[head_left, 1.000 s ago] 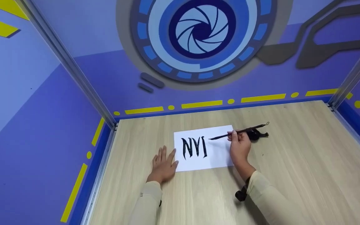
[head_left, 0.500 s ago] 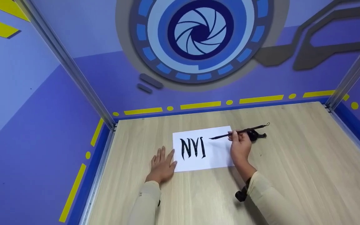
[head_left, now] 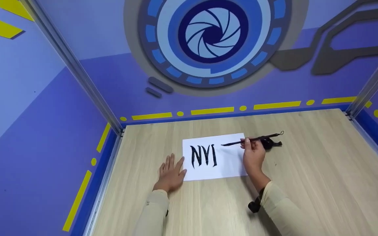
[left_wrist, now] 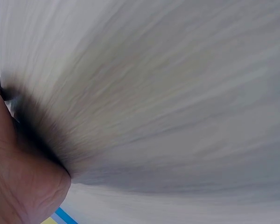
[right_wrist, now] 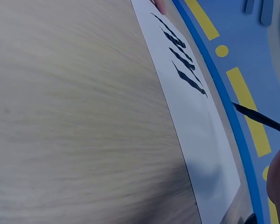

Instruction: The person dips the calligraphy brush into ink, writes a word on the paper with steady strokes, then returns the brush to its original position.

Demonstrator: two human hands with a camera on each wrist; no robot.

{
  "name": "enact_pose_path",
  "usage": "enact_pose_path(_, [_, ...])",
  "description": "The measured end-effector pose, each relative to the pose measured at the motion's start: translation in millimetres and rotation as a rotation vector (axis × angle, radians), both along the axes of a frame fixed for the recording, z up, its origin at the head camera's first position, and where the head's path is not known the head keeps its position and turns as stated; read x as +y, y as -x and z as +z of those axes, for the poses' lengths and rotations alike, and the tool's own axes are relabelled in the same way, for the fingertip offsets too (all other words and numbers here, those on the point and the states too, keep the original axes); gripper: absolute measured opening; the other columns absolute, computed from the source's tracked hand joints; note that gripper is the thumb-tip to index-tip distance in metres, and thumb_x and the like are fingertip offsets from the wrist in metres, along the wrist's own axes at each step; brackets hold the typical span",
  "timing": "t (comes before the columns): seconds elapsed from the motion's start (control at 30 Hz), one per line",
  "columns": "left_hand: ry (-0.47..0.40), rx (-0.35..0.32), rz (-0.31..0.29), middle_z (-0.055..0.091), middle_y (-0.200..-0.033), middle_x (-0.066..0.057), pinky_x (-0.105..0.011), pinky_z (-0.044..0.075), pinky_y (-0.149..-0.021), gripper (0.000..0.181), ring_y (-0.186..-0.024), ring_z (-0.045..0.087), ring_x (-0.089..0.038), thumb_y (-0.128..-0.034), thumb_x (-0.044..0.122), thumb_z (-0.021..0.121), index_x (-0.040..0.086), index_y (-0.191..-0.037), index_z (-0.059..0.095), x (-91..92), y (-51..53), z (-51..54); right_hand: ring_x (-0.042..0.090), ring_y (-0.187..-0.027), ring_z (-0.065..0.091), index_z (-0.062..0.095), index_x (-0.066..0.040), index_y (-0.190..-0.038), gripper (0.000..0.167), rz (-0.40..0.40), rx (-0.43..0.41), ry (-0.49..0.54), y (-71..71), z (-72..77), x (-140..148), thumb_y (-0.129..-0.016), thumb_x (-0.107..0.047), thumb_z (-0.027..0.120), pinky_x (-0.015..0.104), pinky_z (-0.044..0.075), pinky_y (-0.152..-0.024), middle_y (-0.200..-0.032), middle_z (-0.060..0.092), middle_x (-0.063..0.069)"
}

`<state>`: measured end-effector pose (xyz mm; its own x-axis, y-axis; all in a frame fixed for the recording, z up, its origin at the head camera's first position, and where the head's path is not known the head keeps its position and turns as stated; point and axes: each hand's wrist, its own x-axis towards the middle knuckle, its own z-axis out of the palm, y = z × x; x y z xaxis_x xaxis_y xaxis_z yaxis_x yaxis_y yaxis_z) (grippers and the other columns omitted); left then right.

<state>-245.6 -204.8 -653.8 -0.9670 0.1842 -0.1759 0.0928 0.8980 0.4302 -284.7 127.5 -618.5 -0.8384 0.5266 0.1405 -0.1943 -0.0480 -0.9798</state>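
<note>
My right hand pinches a dark writing brush, its tip pointing left over the white paper. In the right wrist view the brush tip appears raised off the sheet. Bold black strokes resembling "NVI" mark the paper's left half. My left hand lies with fingers spread at the sheet's left edge, thumb and forefinger touching it. Only the heel of that left hand shows in the left wrist view.
A glossy black rounded pot with a spout stands just behind the right hand, partly hidden by it. All lies on a pale wood table. Blue-purple printed panels wall the back and sides, joined by metal corner posts.
The view shifts slightly. The brush's tail end tips down a little, bringing the brush closer to level. Left hand, paper and black strokes stay as they were.
</note>
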Motion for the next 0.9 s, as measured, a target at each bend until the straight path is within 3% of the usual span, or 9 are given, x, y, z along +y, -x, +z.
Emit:
enact_pose_path(0.3, [0.032, -0.021, -0.015, 0.002, -0.181, -0.021, -0.065, 0.006, -0.135, 0.060, -0.170, 0.001, -0.043, -0.1145, 0.044, 0.039, 0.025, -0.171, 0.029, 0.7, -2.4, 11.3, 0.002, -0.082, 0.073, 0.066, 0.009, -0.113, 0.018, 0.029, -0.010, 0.006, 6.9, -5.4, -3, -0.107, -0.007, 0.062, 0.017, 0.062, -0.078, -0.115, 0.076, 0.033])
enact_pose_path(0.6, [-0.006, -0.007, -0.015, 0.001, -0.182, -0.020, -0.066, 0.003, -0.135, 0.061, -0.170, -0.001, -0.043, -0.1135, 0.045, 0.040, 0.027, -0.171, 0.028, -2.5, 0.6, -2.4, 0.002, -0.082, 0.073, 0.068, 0.010, -0.114, 0.021, 0.047, -0.056, -0.027, 10.4, -9.8, -11, -0.107, -0.008, 0.064, 0.019, 0.063, -0.079, -0.115, 0.076, 0.034])
enact_pose_path(0.77, [0.021, 0.004, -0.011, 0.000, -0.182, -0.017, -0.064, 0.005, -0.135, 0.061, -0.170, -0.001, -0.040, -0.1136, 0.048, 0.036, 0.030, -0.171, 0.027, -3.8, 5.7, -13.3, 0.008, -0.082, 0.075, 0.066, 0.015, -0.113, 0.019, 0.058, -0.064, -0.039, 0.7, 10.0, -18, -0.105, -0.002, 0.063, 0.023, 0.064, -0.080, -0.114, 0.074, 0.039])
enact_pose_path(0.9, [0.019, -0.012, -0.010, -0.001, -0.182, -0.018, -0.065, 0.003, -0.135, 0.062, -0.170, -0.002, -0.041, -0.1135, 0.047, 0.037, 0.028, -0.171, 0.026, -2.6, 5.3, -8.0, 0.014, -0.082, 0.077, 0.066, 0.014, -0.110, 0.017, 0.065, -0.061, -0.060, -4.1, 20.3, -22, -0.105, -0.001, 0.063, 0.024, 0.064, -0.078, -0.110, 0.075, 0.038])
